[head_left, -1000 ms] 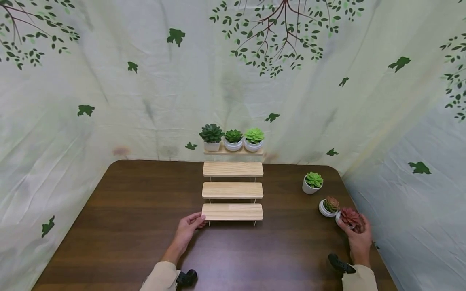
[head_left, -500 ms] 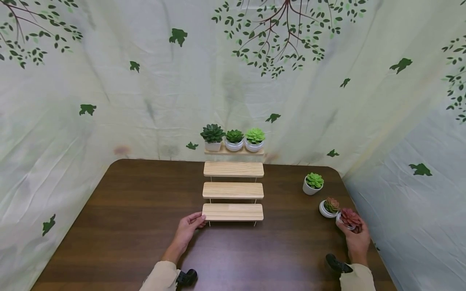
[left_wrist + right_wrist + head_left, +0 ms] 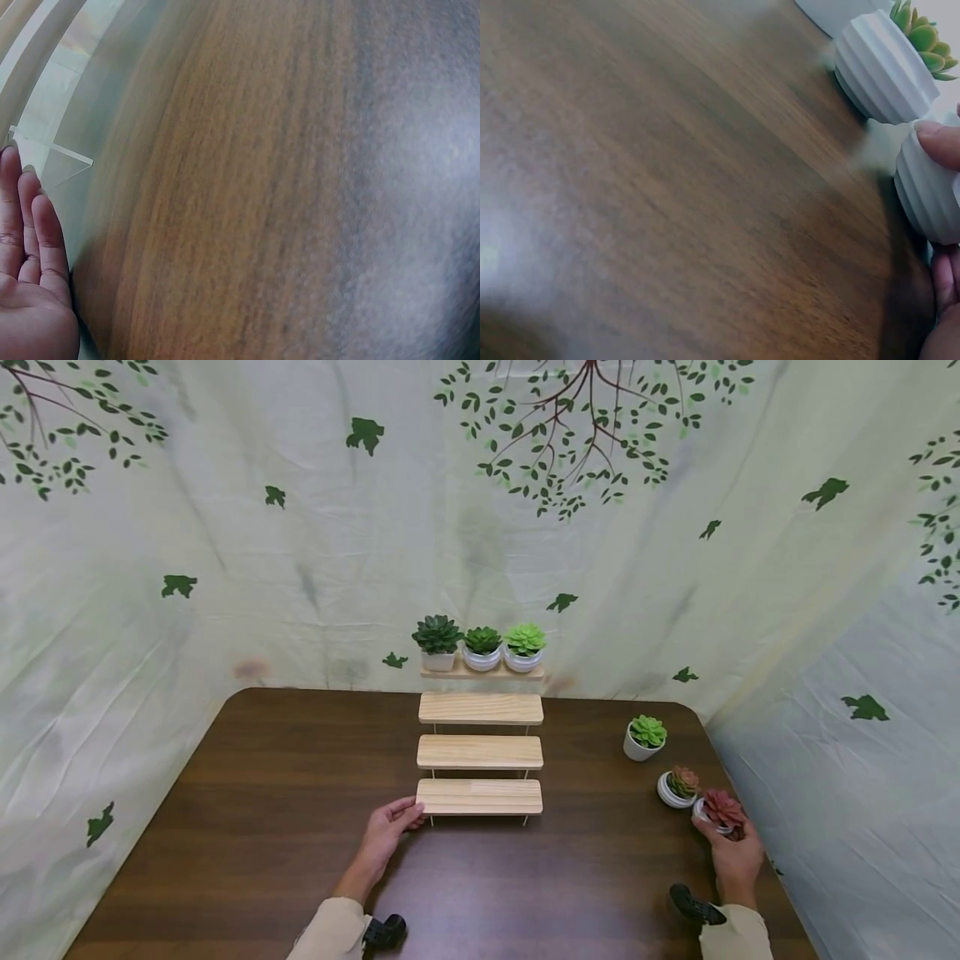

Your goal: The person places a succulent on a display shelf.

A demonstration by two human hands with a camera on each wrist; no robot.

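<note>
A tiered stand of pale wooden shelves [image 3: 478, 797] stands mid-table on clear legs. At the left end of its lowest shelf, my left hand [image 3: 382, 841] holds the corner between thumb and fingers. In the left wrist view the fingers [image 3: 51, 240] reach up beside a clear leg; the thumb is out of sight. On the right, my right hand [image 3: 737, 860] grips a white ribbed pot [image 3: 924, 187] with a red succulent [image 3: 723, 808]. Its thumb lies on the near side, fingers around the other. Beside it stands a reddish-green succulent [image 3: 682, 782] in a white ribbed pot [image 3: 881, 67].
Three green potted succulents [image 3: 482, 641] stand in a row on the top shelf. A light-green succulent [image 3: 647, 731] in a smooth white pot stands farther back on the right. Leaf-printed cloth [image 3: 315, 568] hangs behind the brown table [image 3: 285, 810].
My right hand has shifted slightly left, closer around the pot with the red succulent. The left hand keeps its place on the shelf end.
</note>
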